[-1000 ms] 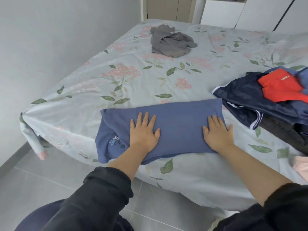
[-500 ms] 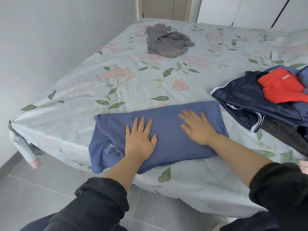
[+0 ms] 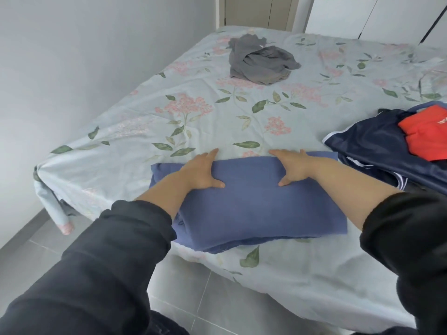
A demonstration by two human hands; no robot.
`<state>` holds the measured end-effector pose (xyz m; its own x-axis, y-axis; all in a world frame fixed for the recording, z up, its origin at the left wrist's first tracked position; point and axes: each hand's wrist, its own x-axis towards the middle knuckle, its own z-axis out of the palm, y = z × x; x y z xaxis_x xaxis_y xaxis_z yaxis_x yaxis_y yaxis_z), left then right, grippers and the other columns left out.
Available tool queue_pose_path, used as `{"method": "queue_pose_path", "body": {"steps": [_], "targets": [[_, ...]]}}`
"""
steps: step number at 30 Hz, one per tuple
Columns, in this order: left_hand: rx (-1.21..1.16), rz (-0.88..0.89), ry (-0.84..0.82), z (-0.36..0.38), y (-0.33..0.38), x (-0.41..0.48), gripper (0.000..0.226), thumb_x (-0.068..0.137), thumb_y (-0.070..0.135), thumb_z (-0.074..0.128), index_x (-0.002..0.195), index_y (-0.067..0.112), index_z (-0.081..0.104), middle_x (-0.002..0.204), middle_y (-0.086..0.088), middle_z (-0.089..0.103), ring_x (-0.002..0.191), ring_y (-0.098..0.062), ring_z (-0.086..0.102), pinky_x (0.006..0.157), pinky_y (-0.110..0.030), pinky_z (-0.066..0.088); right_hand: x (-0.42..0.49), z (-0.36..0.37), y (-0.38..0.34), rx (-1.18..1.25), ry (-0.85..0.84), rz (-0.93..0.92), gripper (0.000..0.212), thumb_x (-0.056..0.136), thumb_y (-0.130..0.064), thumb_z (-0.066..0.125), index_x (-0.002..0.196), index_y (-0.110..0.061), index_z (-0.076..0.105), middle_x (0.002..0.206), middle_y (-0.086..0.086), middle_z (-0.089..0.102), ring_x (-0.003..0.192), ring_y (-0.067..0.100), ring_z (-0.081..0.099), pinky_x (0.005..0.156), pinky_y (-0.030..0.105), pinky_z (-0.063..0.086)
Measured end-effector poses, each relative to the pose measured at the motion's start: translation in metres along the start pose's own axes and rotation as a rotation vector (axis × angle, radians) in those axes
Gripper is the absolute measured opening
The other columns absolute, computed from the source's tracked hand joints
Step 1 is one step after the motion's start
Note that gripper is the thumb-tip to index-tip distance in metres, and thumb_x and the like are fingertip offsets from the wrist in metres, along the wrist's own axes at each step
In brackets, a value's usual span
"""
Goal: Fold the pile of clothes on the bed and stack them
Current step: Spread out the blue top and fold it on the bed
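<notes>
Wall [image 3: 72,68] surface, plain and pale, fills the left of the view, with grey floor tiles [image 3: 36,262] below it. Next comes the bed [image 3: 193,122], covered by a light floral sheet whose near left corner hangs loose over the edge. A crumpled grey garment [image 3: 261,61] lies alone toward the far side of the bed, well apart from everything else. White cupboard doors [image 3: 338,15] stand behind the bed. At the right edge sits the unfolded pile of clothes [image 3: 377,146], a dark navy item with white piping at the bottom and a red garment [image 3: 425,134] on top. The pile's near left corner lies just beside the right end of the blue garment [image 3: 254,209].

The blue garment lies as a folded rectangle at the near edge of the bed, its front edge slightly overhanging. Nothing covers it except the two hands.

Both forearms reach forward from black sleeves [image 3: 108,262]. The left hand [image 3: 200,172] rests palm down on the far left part of the blue garment, thumb spread across the fabric, fingers extended almost straight past the far edge onto the sheet. The right hand [image 3: 295,168] mirrors it on the far right part, thumb on the fabric, fingers extended over the far edge. Whether any fingertips hook under that edge cannot be told.
</notes>
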<state>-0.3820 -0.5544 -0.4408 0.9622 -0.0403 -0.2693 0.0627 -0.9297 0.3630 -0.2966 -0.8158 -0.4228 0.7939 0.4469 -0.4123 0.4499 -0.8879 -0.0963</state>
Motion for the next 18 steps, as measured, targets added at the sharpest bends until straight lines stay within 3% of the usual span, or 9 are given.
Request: {"method": "queue_pose_path", "body": {"steps": [1, 3, 5, 7, 9, 11, 14, 16, 18], "targets": [[-0.029, -0.007, -0.046, -0.007, -0.003, 0.002, 0.093, 0.072, 0.043, 0.077, 0.146, 0.018, 0.026, 0.144, -0.007, 0.039, 0.131, -0.026, 0.038, 0.105, -0.039, 0.033, 0.001, -0.004, 0.002, -0.021, -0.046, 0.021, 0.084, 0.072, -0.036, 0.078, 0.140, -0.020, 0.032, 0.140, 0.002, 0.042, 0.124, 0.024, 0.041, 0.103, 0.043, 0.029], [0.029, -0.022, -0.143, -0.019, -0.009, 0.002, 0.064, 0.068, 0.041, 0.081, 0.119, 0.015, 0.051, 0.117, -0.003, 0.057, 0.104, -0.023, 0.053, 0.082, -0.032, 0.041, 0.001, -0.009, 0.006, -0.046, -0.116, 0.043, 0.056, 0.070, -0.036, 0.080, 0.113, -0.016, 0.051, 0.116, 0.002, 0.057, 0.097, 0.021, 0.052, 0.080, 0.033, 0.041], [0.134, -0.042, -0.255, -0.030, -0.015, 0.000, 0.046, 0.067, 0.042, 0.082, 0.094, 0.013, 0.061, 0.089, 0.001, 0.061, 0.084, -0.022, 0.056, 0.071, -0.028, 0.041, -0.005, -0.012, 0.009, -0.097, -0.160, 0.040, 0.037, 0.070, -0.034, 0.081, 0.089, -0.013, 0.056, 0.094, 0.001, 0.061, 0.081, 0.019, 0.054, 0.065, 0.028, 0.041], [0.242, -0.080, -0.327, -0.039, -0.021, -0.007, 0.038, 0.067, 0.043, 0.082, 0.076, 0.013, 0.061, 0.070, 0.004, 0.056, 0.068, -0.019, 0.053, 0.062, -0.026, 0.041, -0.014, -0.014, 0.011, -0.118, -0.158, 0.048, 0.033, 0.071, -0.032, 0.081, 0.073, -0.015, 0.052, 0.077, -0.003, 0.056, 0.070, 0.016, 0.052, 0.056, 0.025, 0.037], [0.264, -0.104, -0.335, -0.046, -0.026, -0.015, 0.036, 0.068, 0.042, 0.081, 0.074, 0.012, 0.061, 0.067, 0.003, 0.056, 0.063, -0.017, 0.051, 0.057, -0.024, 0.040, -0.026, -0.017, 0.012, -0.125, -0.147, 0.067, 0.032, 0.072, -0.027, 0.080, 0.070, -0.016, 0.050, 0.071, -0.005, 0.051, 0.069, 0.017, 0.050, 0.054, 0.024, 0.037], [0.220, -0.082, -0.306, -0.055, -0.026, -0.023, 0.032, 0.071, 0.036, 0.080, 0.084, 0.010, 0.065, 0.075, 0.000, 0.061, 0.070, -0.019, 0.054, 0.064, -0.025, 0.042, -0.037, -0.023, 0.013, -0.140, -0.100, 0.087, 0.028, 0.072, -0.020, 0.077, 0.071, -0.015, 0.050, 0.071, -0.002, 0.051, 0.071, 0.020, 0.050, 0.055, 0.026, 0.037], [0.236, 0.005, -0.158, -0.076, -0.017, -0.031, 0.022, 0.075, 0.022, 0.076, 0.086, 0.007, 0.064, 0.078, -0.004, 0.060, 0.073, -0.023, 0.053, 0.067, -0.027, 0.041, -0.050, -0.041, 0.016, -0.156, 0.151, 0.107, 0.015, 0.074, -0.013, 0.069, 0.079, -0.013, 0.055, 0.082, 0.002, 0.057, 0.079, 0.026, 0.055, 0.066, 0.030, 0.043], [0.276, 0.055, 0.079, -0.094, -0.010, -0.030, 0.013, 0.076, 0.018, 0.070, 0.078, 0.010, 0.060, 0.073, -0.004, 0.056, 0.072, -0.025, 0.051, 0.063, -0.028, 0.038, -0.058, -0.061, 0.015, -0.216, 0.364, 0.140, 0.010, 0.077, -0.009, 0.058, 0.084, -0.014, 0.053, 0.086, 0.004, 0.056, 0.083, 0.029, 0.055, 0.073, 0.034, 0.041], [0.318, 0.061, 0.328, -0.113, 0.000, -0.032, 0.016, 0.079, 0.016, 0.061, 0.069, 0.014, 0.048, 0.066, -0.001, 0.049, 0.069, -0.026, 0.048, 0.058, -0.029, 0.033, -0.068, -0.083, 0.014, -0.276, 0.532, 0.162, 0.013, 0.079, -0.003, 0.052, 0.084, -0.014, 0.045, 0.085, 0.008, 0.056, 0.075, 0.030, 0.049, 0.069, 0.034, 0.033]]}}
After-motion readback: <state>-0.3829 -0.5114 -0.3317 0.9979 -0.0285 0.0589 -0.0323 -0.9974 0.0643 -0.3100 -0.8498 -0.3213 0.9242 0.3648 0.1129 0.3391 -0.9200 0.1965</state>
